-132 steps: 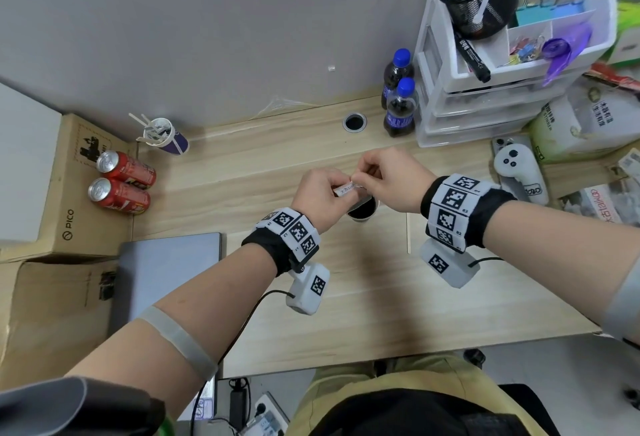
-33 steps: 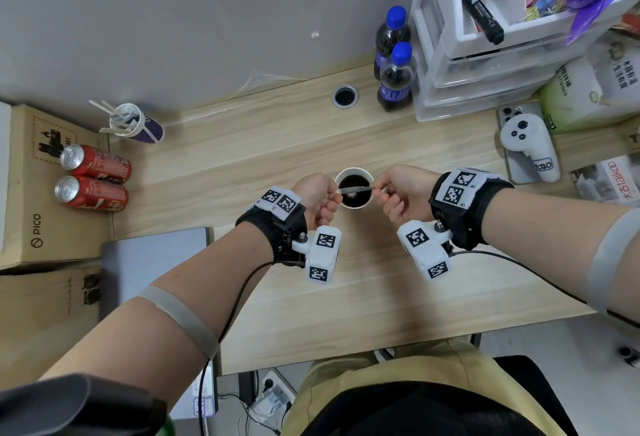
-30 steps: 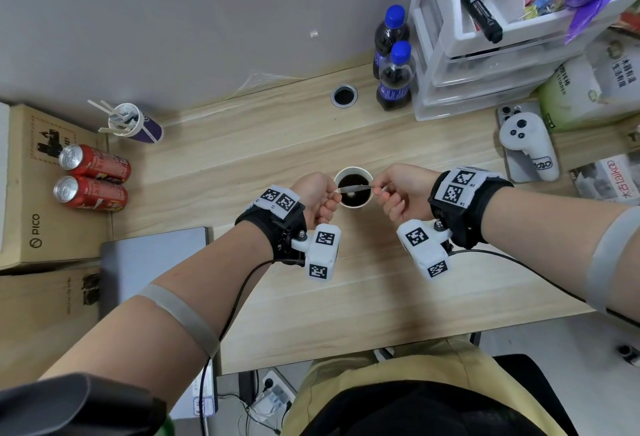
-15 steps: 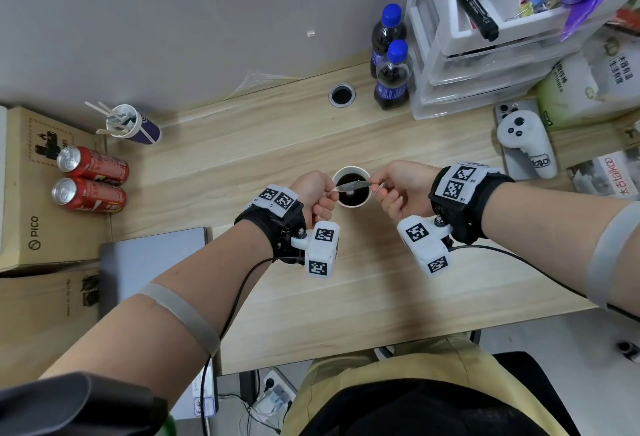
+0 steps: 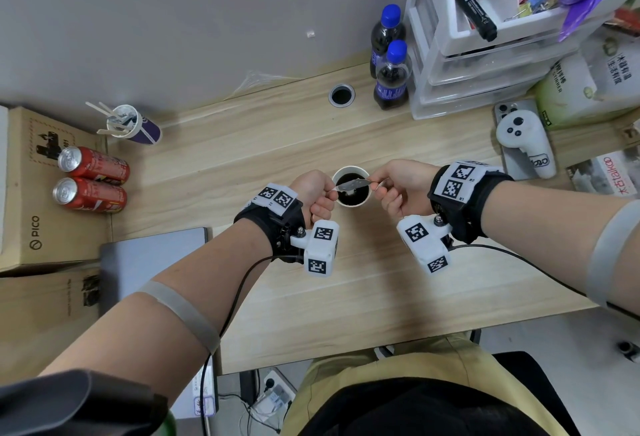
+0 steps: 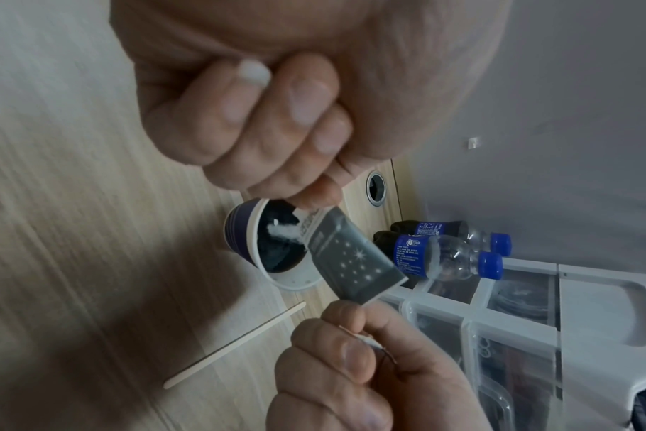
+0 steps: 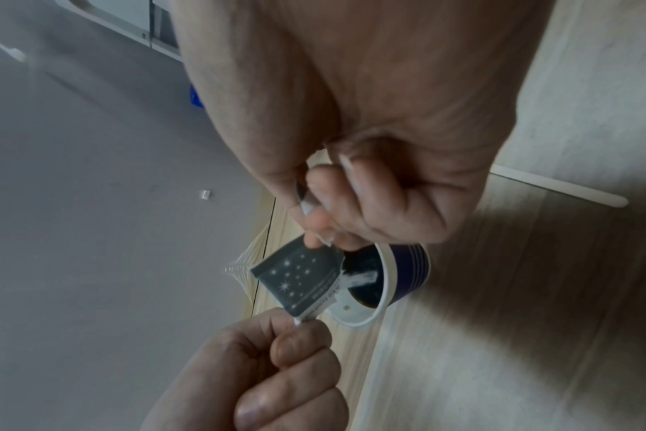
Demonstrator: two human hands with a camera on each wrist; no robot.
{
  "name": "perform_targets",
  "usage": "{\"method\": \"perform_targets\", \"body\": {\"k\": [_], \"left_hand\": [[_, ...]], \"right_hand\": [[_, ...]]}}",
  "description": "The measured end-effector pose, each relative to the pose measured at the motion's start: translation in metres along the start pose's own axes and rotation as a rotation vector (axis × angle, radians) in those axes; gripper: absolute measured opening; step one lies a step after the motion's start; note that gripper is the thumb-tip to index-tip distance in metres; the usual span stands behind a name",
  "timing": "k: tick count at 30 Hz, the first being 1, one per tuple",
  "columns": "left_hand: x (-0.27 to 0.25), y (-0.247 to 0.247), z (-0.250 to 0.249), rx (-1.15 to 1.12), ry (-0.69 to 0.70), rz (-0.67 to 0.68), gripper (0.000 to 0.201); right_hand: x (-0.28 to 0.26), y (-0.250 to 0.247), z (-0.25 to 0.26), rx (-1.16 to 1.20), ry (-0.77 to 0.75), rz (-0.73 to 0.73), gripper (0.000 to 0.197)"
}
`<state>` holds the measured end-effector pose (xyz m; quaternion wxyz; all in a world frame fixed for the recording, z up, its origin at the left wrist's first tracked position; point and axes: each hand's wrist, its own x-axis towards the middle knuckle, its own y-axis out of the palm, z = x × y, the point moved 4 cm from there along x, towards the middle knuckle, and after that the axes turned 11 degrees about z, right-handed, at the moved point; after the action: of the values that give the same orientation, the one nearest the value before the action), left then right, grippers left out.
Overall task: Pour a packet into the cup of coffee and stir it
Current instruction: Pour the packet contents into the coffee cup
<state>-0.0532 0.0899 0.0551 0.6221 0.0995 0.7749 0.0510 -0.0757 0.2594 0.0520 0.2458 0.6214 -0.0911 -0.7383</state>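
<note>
A paper cup (image 5: 350, 204) of black coffee (image 5: 354, 195) stands mid-desk. Over it hangs a dark grey packet (image 5: 349, 184) printed with white stars, held level between both hands. My left hand (image 5: 325, 193) pinches its torn end and my right hand (image 5: 379, 186) pinches the other end. In the left wrist view white powder (image 6: 282, 231) spills from the packet (image 6: 351, 256) into the cup (image 6: 246, 242). The right wrist view shows the same packet (image 7: 299, 277), powder (image 7: 358, 280) and blue-striped cup (image 7: 406, 271). A wooden stir stick (image 6: 233, 344) lies on the desk near the cup.
Two dark drink bottles (image 5: 391, 79) and a white drawer unit (image 5: 485, 65) stand at the back right. A white controller (image 5: 526, 145) lies to the right. A cup of sticks (image 5: 133, 126) and two red cans (image 5: 91, 183) are on the left, a grey laptop (image 5: 152, 262) front left.
Since 4.4 s ago both hands came down from above the cup to its rim with the packet. Over the last second they barely moved, and the packet stays over the coffee.
</note>
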Motion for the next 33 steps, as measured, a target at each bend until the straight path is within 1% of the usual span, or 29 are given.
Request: {"method": "perform_targets", "body": {"k": [33], "left_hand": [[-0.0062,0.0030,-0.0006,0.012,0.014,-0.015,0.033]], "right_hand": [[-0.0018,0.0001,0.0033,-0.016,-0.012,0.015,0.026]]}}
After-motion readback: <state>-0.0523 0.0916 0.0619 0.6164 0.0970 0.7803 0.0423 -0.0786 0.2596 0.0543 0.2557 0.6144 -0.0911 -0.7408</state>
